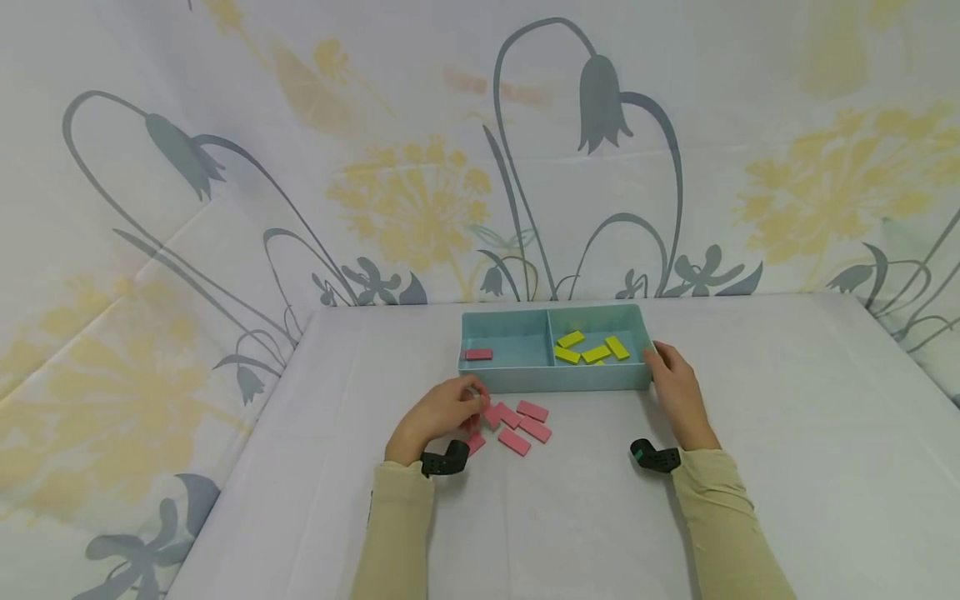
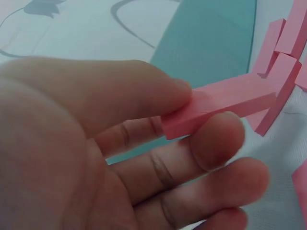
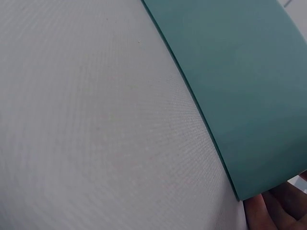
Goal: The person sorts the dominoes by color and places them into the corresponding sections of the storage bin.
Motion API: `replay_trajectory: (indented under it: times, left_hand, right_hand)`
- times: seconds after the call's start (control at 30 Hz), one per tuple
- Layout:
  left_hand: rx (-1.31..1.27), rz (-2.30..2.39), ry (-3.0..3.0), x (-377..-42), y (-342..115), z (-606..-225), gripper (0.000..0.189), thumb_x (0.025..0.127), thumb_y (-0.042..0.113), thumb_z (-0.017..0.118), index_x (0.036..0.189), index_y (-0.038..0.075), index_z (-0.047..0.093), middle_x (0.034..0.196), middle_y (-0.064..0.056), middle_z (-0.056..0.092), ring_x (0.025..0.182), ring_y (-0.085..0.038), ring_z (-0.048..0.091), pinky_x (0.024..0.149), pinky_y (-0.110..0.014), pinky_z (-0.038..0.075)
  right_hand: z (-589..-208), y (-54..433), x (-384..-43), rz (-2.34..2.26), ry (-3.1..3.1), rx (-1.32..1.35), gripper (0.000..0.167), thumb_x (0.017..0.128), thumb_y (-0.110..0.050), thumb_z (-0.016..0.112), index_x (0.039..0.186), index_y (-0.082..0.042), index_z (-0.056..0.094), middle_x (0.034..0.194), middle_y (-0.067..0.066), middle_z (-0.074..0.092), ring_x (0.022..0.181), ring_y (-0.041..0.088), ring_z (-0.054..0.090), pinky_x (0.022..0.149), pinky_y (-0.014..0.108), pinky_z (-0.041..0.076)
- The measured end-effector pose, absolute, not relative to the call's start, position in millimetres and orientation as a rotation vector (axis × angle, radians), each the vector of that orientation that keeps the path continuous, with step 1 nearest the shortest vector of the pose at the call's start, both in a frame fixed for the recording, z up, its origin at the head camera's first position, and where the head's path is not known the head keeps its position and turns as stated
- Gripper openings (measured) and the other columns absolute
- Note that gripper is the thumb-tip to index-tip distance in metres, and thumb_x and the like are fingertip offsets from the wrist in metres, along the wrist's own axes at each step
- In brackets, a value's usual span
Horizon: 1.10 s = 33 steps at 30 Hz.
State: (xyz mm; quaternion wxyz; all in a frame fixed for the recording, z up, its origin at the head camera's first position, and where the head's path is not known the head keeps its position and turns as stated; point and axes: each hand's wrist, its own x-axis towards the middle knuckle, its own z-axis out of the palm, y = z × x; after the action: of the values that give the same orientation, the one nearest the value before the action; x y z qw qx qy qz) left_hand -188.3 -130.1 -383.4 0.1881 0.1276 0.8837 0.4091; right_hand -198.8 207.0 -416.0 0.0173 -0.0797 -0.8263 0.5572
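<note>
My left hand (image 1: 442, 408) pinches a pink block (image 2: 216, 98) between thumb and fingers, just in front of the box's left compartment. Several more pink blocks (image 1: 514, 442) lie loose on the table beside that hand. The teal two-compartment box (image 1: 555, 381) has one pink block (image 1: 478, 354) on its left side and several yellow blocks (image 1: 617, 347) on its right. At the box's right end, my right hand (image 1: 681, 400) grips the wall near the front corner. In the right wrist view, its fingers (image 3: 259, 213) show at the box's end, partly hidden by it.
A white cloth (image 1: 570, 508) covers the table. Behind it and to the sides hangs flower-patterned fabric (image 1: 420, 208). A divider (image 1: 551, 337) splits the box. Each wrist wears a black camera band (image 1: 446, 460).
</note>
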Motion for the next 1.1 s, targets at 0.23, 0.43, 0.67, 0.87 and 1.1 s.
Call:
replay_trajectory:
  times: [0.23,0.43,0.67,0.87,1.1]
  left_hand:
    - [0.395,1.296,2.569,-188.4,-130.4,-380.9,0.016,0.091,0.030,0.050,0.099,0.017,0.057,0.064,-0.004,0.057,0.066,-0.029,0.057,0.060,-0.031,0.042]
    - [0.374,1.350,2.581,-188.9,-130.5,-379.2,0.019,0.090,0.032,0.052,0.101,0.018,0.058,0.065,-0.005,0.056,0.068,-0.033,0.056,0.059,-0.032,0.041]
    - [0.373,1.366,2.570,-188.4,-129.7,-376.9,0.021,0.091,0.031,0.051,0.103,0.017,0.060,0.067,-0.005,0.056,0.070,-0.034,0.056,0.063,-0.033,0.043]
    - [0.364,1.424,2.560,-187.9,-129.0,-376.9,0.021,0.091,0.028,0.051,0.104,0.015,0.061,0.071,-0.005,0.058,0.072,-0.033,0.057,0.066,-0.036,0.046]
    - [0.397,1.512,2.548,-187.7,-127.8,-375.8,0.021,0.091,0.027,0.051,0.108,0.017,0.060,0.078,-0.007,0.062,0.075,-0.031,0.058,0.070,-0.045,0.047]
  right_hand:
    - [-417.3,207.6,-199.0,1.723,-2.571,-0.237,0.067,0.092,-0.051,0.031,0.140,-0.005,0.025,0.140,0.016,0.029,0.125,0.033,0.031,0.097,0.049,0.030]
    - [-418.2,208.4,-199.9,1.732,-2.564,-0.222,0.067,0.092,-0.050,0.031,0.140,-0.004,0.024,0.140,0.017,0.030,0.124,0.032,0.031,0.096,0.049,0.031]
    - [-417.0,208.3,-199.6,1.731,-2.566,-0.230,0.067,0.092,-0.050,0.031,0.140,-0.004,0.024,0.140,0.017,0.030,0.124,0.033,0.032,0.096,0.049,0.031]
    - [-418.8,207.9,-200.2,1.735,-2.560,-0.230,0.066,0.092,-0.050,0.031,0.140,-0.005,0.025,0.140,0.015,0.030,0.123,0.031,0.033,0.095,0.048,0.032]
    - [-418.7,208.2,-199.4,1.737,-2.558,-0.223,0.067,0.092,-0.051,0.031,0.140,-0.004,0.025,0.140,0.016,0.030,0.124,0.032,0.032,0.096,0.048,0.031]
